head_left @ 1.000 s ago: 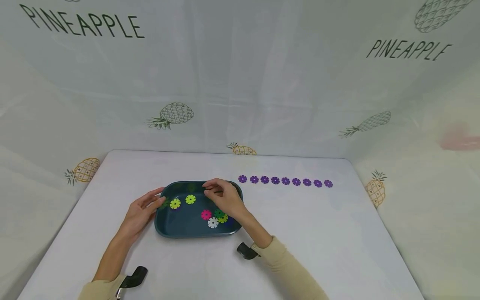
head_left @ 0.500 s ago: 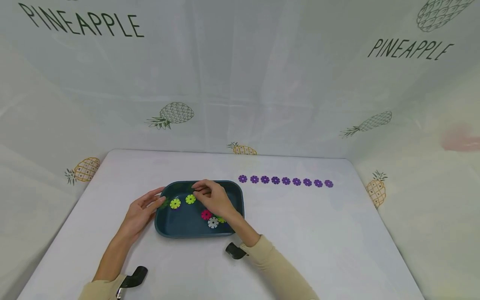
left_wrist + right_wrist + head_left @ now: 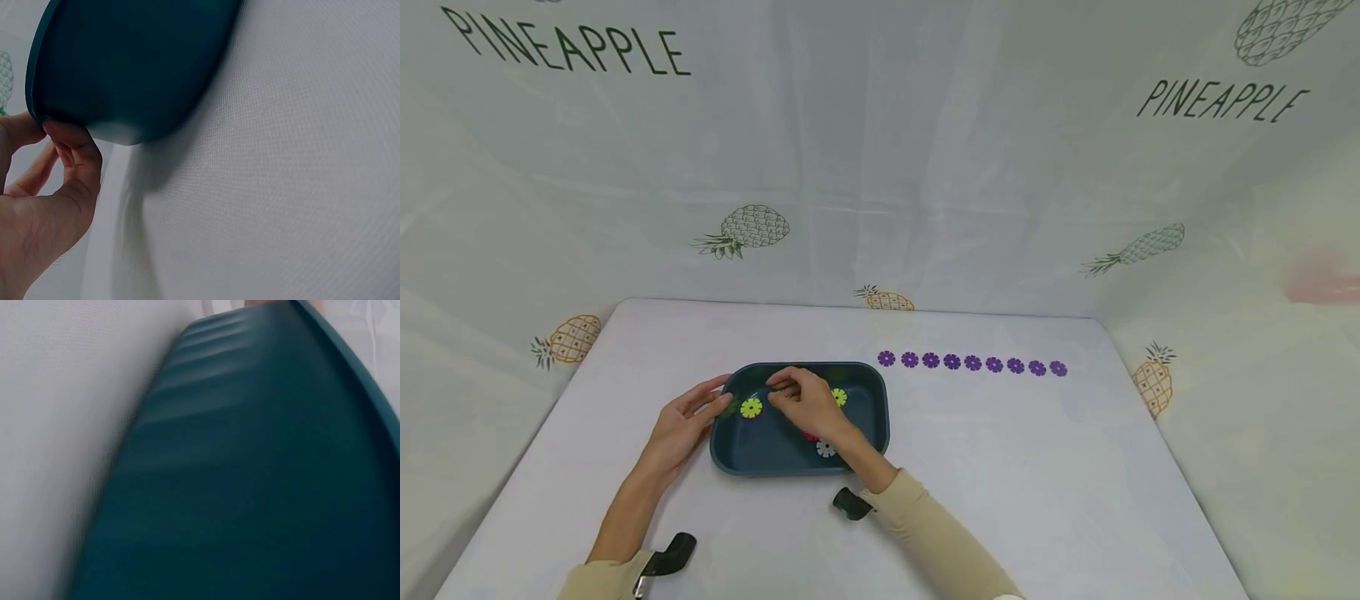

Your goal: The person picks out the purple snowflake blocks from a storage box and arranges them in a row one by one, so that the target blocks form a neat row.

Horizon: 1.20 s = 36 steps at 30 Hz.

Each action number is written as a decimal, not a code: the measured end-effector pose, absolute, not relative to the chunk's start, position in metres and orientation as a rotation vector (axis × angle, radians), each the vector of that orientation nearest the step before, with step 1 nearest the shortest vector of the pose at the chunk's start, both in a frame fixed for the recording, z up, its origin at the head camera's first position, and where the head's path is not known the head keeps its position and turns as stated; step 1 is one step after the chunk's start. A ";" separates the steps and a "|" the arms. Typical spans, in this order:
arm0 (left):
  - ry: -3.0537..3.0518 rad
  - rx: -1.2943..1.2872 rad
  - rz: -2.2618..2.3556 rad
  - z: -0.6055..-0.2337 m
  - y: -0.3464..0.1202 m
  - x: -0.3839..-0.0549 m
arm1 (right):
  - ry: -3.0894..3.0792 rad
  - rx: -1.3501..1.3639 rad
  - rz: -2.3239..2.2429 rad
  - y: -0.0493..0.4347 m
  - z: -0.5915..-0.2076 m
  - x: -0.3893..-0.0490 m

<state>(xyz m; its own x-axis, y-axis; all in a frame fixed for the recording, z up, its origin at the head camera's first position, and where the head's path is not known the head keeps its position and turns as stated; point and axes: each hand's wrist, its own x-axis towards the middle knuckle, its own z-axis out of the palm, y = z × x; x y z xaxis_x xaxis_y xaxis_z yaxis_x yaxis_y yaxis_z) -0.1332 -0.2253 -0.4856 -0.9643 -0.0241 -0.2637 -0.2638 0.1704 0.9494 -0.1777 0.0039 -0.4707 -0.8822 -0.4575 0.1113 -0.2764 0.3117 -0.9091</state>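
Observation:
My left hand pinches the left rim of a dark teal tray; the left wrist view shows thumb and finger on the edge. Over the middle of the tray is my right hand, its fingers bent, with a gap between thumb and fingertips. Left of those fingertips lies a yellow flower-shaped disc. Another yellow disc shows past the knuckles. A white disc and a sliver of a pink disc peek out beneath the wrist. Only tray fills most of the right wrist view.
Beyond the tray to the right, a row of several purple flower discs lies on the white table. A pineapple-print curtain hangs behind the table. Black wrist cameras jut from both beige sleeves.
My right hand has moved left across the tray. It covers the yellow disc seen beside its fingers before, and a yellow disc has appeared to its right. The left hand stays put.

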 end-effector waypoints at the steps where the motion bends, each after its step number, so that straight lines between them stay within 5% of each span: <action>1: 2.249 -0.279 1.894 -0.485 -0.225 -0.133 | 2.405 -0.683 -1.602 0.003 -0.471 -0.178; 23: 2.266 -0.243 1.904 -0.485 -0.225 -0.133 | 2.562 -0.788 -1.200 -0.018 -0.479 -0.179; 36: 2.262 -0.244 1.926 -0.486 -0.227 -0.131 | 2.796 -1.086 -0.756 -0.029 -0.485 -0.176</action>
